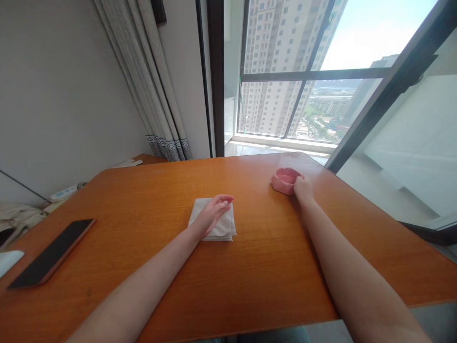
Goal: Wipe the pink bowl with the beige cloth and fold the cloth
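My left hand (213, 213) is over a folded white cloth (222, 229) near the middle of the table, side-on with its fingers stretched out. It covers part of the cloth; whether it presses on it I cannot tell. Farther back on the right, my right hand (303, 187) has its fingers closed on the near right side of a pink ashtray (281, 185). The ashtray is upright, with a round hollow and a notched rim. Its right side is partly hidden by my fingers.
Both things are on an orange-brown wooden table (143, 200). At its left lies a flat black slab with a brown edge (53, 252), beside a white object (10, 261) cut off by the frame. A grey curtain (153, 85) and tall windows stand beyond.
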Demonstrator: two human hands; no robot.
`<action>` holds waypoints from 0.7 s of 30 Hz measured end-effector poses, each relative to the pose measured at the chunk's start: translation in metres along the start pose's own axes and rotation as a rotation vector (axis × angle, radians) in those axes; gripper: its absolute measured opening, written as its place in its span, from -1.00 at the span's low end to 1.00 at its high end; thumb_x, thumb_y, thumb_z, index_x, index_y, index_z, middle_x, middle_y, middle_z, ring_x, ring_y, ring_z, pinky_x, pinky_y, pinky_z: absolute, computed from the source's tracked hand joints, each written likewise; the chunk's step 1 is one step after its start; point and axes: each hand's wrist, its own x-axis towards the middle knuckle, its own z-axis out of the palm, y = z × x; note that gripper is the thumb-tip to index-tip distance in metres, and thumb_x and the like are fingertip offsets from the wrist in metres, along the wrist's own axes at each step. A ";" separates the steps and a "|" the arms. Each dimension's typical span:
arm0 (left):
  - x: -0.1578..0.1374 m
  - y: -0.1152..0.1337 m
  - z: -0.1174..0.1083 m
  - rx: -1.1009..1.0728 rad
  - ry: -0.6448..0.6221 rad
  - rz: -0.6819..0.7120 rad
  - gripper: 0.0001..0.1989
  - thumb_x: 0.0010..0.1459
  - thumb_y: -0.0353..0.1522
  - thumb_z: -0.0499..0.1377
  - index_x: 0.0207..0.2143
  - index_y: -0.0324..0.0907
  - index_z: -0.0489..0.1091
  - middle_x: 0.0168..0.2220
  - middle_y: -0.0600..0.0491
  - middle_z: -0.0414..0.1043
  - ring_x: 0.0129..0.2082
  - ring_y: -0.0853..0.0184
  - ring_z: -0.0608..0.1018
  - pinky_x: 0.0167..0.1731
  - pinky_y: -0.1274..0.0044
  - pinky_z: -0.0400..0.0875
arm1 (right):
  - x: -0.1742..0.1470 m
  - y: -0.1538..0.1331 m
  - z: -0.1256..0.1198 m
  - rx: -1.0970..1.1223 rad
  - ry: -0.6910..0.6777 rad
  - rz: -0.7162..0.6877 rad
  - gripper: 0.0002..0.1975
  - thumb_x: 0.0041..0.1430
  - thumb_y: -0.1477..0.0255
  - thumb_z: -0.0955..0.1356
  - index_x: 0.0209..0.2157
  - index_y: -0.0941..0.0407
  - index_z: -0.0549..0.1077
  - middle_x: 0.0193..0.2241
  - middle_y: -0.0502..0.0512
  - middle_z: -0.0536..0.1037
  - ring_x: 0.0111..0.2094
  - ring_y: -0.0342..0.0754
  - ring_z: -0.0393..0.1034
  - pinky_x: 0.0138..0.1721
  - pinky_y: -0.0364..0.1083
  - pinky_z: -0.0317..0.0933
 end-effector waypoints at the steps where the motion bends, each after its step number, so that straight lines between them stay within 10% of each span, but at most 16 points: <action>1: 0.000 0.000 0.001 0.009 0.004 -0.006 -0.83 0.02 -0.38 0.22 -0.29 -0.21 0.48 -0.14 -0.07 0.45 -0.02 0.28 0.42 0.08 0.42 0.22 | 0.001 0.000 0.000 -0.008 -0.004 0.008 -0.69 -0.03 0.49 0.17 -0.32 0.23 0.48 -0.40 0.23 0.53 -0.31 0.04 0.39 -0.16 0.00 0.25; 7: 0.000 0.000 0.006 0.240 0.028 0.038 -0.83 -0.01 -0.34 0.20 -0.32 -0.19 0.45 -0.30 -0.04 0.46 -0.23 0.30 0.48 -0.11 0.44 0.32 | -0.008 -0.007 -0.006 -0.060 0.077 -0.016 -0.49 0.10 0.37 0.15 0.03 0.33 0.31 0.02 0.44 0.36 0.09 0.22 0.19 0.10 0.17 0.04; 12: -0.016 0.010 0.014 0.912 0.129 0.249 -0.83 -0.08 -0.26 0.25 -0.56 -0.11 0.33 -0.57 0.06 0.28 -0.37 0.22 0.42 -0.21 0.43 0.24 | -0.050 -0.048 -0.008 -0.090 0.211 -0.604 -0.42 0.23 0.34 0.10 0.26 0.11 -0.08 0.25 0.22 0.05 0.27 0.06 -0.13 0.21 0.21 -0.22; 21: -0.027 0.009 0.021 1.270 0.136 0.205 -0.74 -0.15 -0.39 0.21 -0.70 -0.12 0.13 -0.64 0.03 0.23 -0.40 0.13 0.44 -0.23 0.38 0.18 | -0.144 -0.092 0.030 -0.222 -0.502 -1.182 -0.64 0.17 0.50 0.19 -0.01 0.04 0.37 -0.14 0.10 0.50 -0.09 0.00 0.33 0.20 0.12 -0.12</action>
